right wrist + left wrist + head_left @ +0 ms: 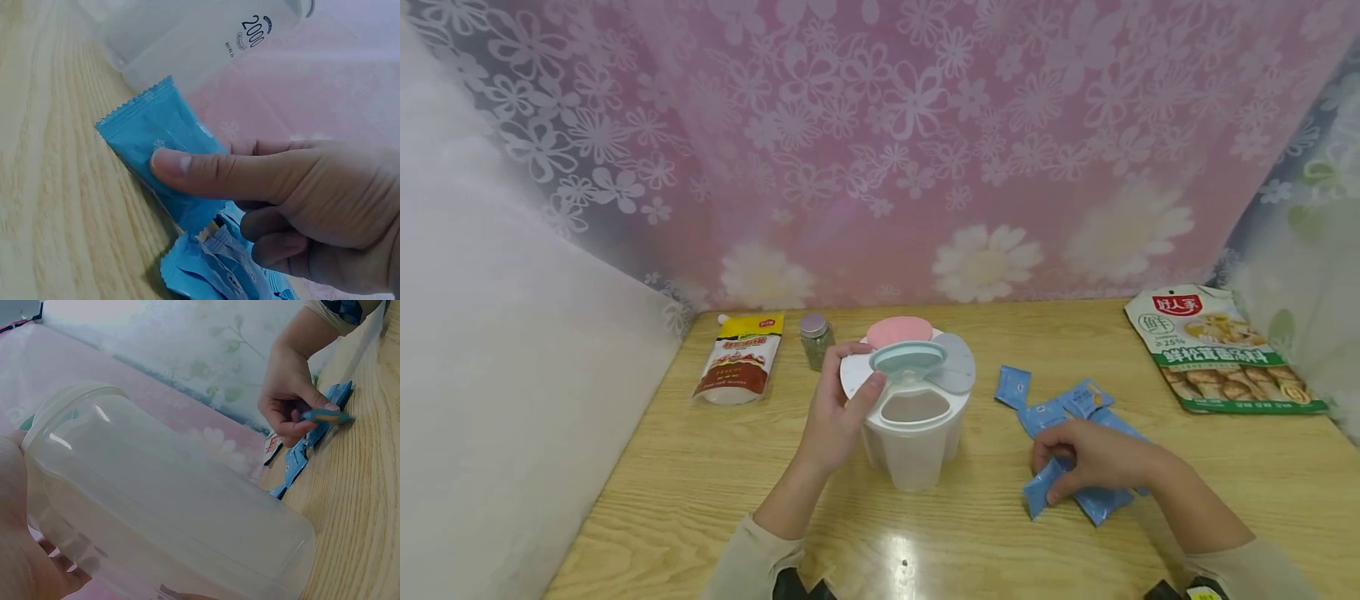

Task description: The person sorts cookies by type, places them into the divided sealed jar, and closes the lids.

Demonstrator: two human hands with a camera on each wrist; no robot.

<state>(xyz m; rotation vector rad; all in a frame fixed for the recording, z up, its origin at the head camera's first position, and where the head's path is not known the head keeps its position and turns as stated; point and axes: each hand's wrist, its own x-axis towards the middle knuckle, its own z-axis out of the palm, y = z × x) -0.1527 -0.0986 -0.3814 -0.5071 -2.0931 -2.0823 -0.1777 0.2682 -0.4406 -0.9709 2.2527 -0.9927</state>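
A translucent storage canister (916,458) stands upright on the table, its white lid carrying several coloured flaps. One pale green flap (910,357) is raised, leaving the front opening (915,407) uncovered. My left hand (831,425) grips the canister at the lid's left edge, thumb on top. To the right of it, my right hand (1101,457) pinches a small blue sachet (147,128) between thumb and fingers, just over the table. More blue sachets (1086,398) lie loosely around and under that hand. The right wrist view shows "2000" printed on the canister's side.
A small glass jar (816,342) with a purple cap stands behind the left hand. Farther left lies a yellow and brown spouted pouch (741,360). A large green and white food bag (1225,354) is at the back right. A floral curtain (925,150) hangs behind the table.
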